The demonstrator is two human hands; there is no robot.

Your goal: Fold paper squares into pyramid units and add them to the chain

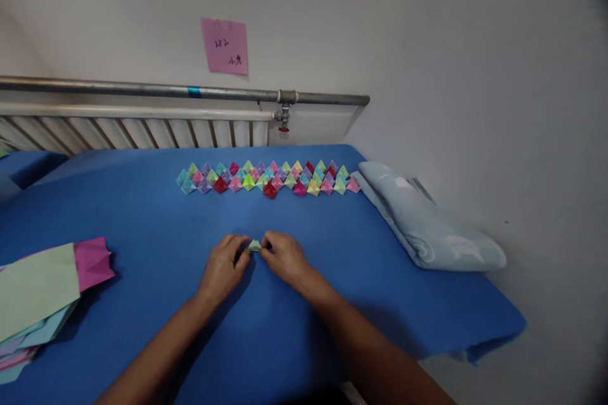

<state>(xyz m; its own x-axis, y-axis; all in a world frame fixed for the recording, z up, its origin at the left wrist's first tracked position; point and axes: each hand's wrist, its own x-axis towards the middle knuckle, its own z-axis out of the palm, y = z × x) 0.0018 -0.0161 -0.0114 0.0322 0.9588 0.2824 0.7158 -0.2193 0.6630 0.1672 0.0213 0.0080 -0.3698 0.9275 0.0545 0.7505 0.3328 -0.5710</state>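
Note:
Between my two hands is a small pale-green folded paper piece [255, 245], just above the blue cloth. My left hand [225, 266] pinches its left side with thumb and forefinger. On the other side, my right hand [284, 257] has its fingertips closed on the right edge. Beyond the hands, rows of small folded paper pieces [249, 181] stand close together in red, pink, green, yellow, blue and purple. Parts of the held piece are hidden by my fingers.
Blue cloth [156, 240] covers the surface. A stack of coloured paper sheets [35, 294] lies at left, a folded light-blue blanket [427, 228] at right. Behind are a radiator [175, 133], a metal pipe [142, 87] and a pink note [225, 47] on the wall.

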